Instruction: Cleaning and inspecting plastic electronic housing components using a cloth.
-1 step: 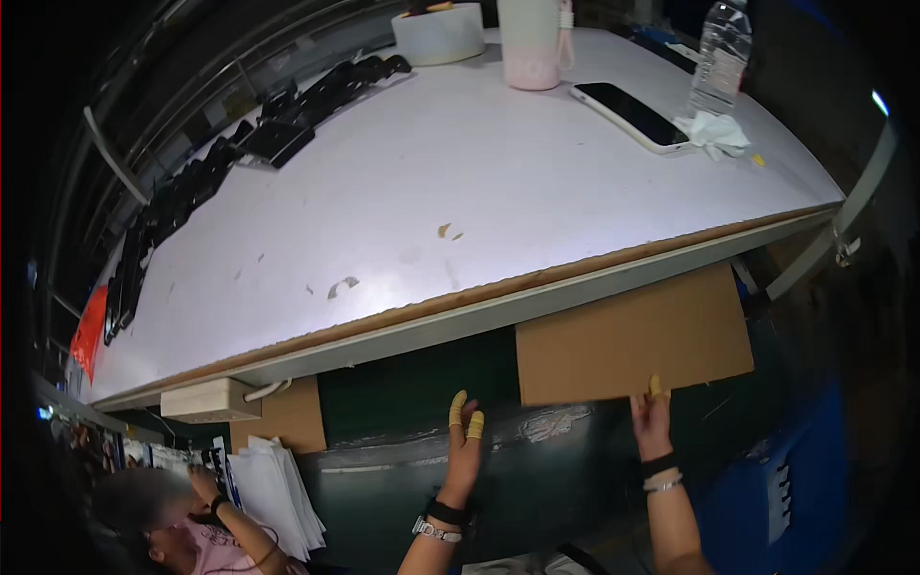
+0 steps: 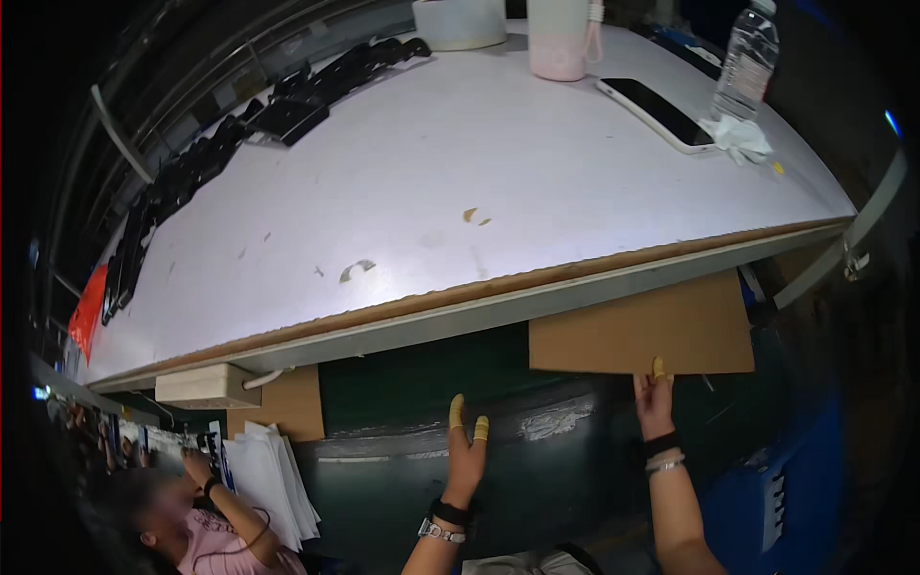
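Observation:
A flat brown cardboard sheet (image 2: 644,331) lies partly under the white table's front edge, at the right. My right hand (image 2: 655,398) grips its near edge, the thumb in a yellow finger cot on top and the other fingers underneath. To the left of the sheet, my left hand (image 2: 468,448) is held out empty, its fingers apart and two of them in yellow finger cots. Below it is a dark green surface (image 2: 402,498). The sheet's far part is hidden beneath the tabletop.
On the white table (image 2: 402,201) stand a pink-and-white tumbler (image 2: 559,43), a phone (image 2: 656,115), a water bottle (image 2: 747,62) and crumpled tissue (image 2: 740,139). Black parts (image 2: 206,149) line its left edge. A power strip (image 2: 206,385) hangs below; a co-worker (image 2: 206,537) sits lower left.
The cardboard sheet has slid farther under the table, with my right hand still on its edge. My left hand stays empty, and the whole view has shifted slightly.

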